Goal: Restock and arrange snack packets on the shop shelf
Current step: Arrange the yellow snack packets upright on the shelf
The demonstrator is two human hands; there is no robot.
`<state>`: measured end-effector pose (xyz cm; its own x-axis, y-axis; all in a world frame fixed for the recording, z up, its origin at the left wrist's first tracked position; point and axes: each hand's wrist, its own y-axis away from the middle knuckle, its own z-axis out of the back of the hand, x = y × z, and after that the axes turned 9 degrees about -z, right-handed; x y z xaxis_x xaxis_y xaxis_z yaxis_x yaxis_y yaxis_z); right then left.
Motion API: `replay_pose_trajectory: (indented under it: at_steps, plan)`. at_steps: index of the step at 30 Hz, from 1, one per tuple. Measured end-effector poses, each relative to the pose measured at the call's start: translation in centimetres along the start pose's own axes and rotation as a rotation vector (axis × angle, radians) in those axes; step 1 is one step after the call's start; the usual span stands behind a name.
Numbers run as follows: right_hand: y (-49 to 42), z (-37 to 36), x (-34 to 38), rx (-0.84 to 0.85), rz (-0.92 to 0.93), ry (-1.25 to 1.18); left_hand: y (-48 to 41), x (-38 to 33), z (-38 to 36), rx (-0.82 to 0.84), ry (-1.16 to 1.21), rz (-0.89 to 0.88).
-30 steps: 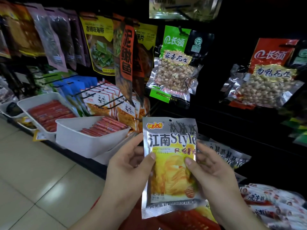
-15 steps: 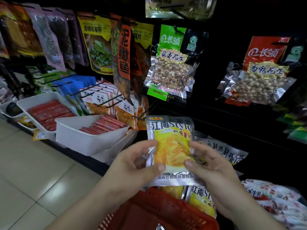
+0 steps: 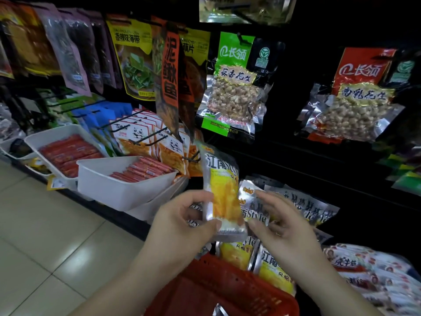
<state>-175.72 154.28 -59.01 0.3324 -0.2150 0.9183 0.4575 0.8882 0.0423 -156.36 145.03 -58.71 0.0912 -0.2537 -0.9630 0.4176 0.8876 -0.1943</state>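
A silver-and-yellow chip packet [image 3: 224,190] stands upright in front of the shelf, turned partly edge-on. My left hand [image 3: 182,222] pinches its lower left part between thumb and fingers. My right hand [image 3: 282,226] is just right of the packet with fingers loosely spread; its thumb tip is close to the lower right corner and is blurred. More packets of the same kind [image 3: 296,204] lie in a row on the shelf behind my hands. Others [image 3: 273,267] stand in the red basket [image 3: 227,290] below.
Two white trays [image 3: 127,190] of red sausages jut out at the left. Panda-print packets [image 3: 136,137] hang on black pegs [image 3: 192,158] just above the held packet. Green [image 3: 234,87] and red [image 3: 355,96] peanut bags hang higher. Sausage packs [image 3: 376,272] lie lower right; tiled floor left.
The packet has moved up and toward the shelf and has turned from face-on to partly edge-on. My right hand has loosened off its right edge. More of the red basket shows.
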Motion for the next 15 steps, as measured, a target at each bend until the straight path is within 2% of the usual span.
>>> replay_pose_trajectory:
  at_steps: [2, 4, 7, 9, 11, 13, 15]
  plan:
    - [0.3, -0.8, 0.8, 0.148, -0.065, -0.263, 0.8, -0.3, -1.2, 0.032, -0.060, -0.116]
    - [0.5, -1.5, 1.5, 0.275, -0.175, -0.476, 1.5, -0.1, -2.6, 0.142, -0.126, -0.278]
    - [0.2, -1.8, 1.5, 0.226, -0.189, -0.501, 2.0, -0.3, -2.9, 0.317, -0.253, -0.382]
    - [-0.2, -1.7, 1.1, 0.158, -0.174, -0.515, 1.8, -0.5, -2.7, 0.347, -0.144, -0.365]
    - [-0.6, -1.5, 0.6, 0.111, -0.171, -0.502, 1.2, -0.1, -2.2, 0.184, -0.006, -0.283]
    - [-0.5, -1.1, 0.5, 0.142, -0.192, -0.468, 0.2, 0.7, -1.3, -0.036, -0.038, -0.204]
    - [-0.4, -0.6, 0.5, 0.229, -0.216, -0.432, -0.7, 1.1, -0.3, -0.091, -0.001, -0.079]
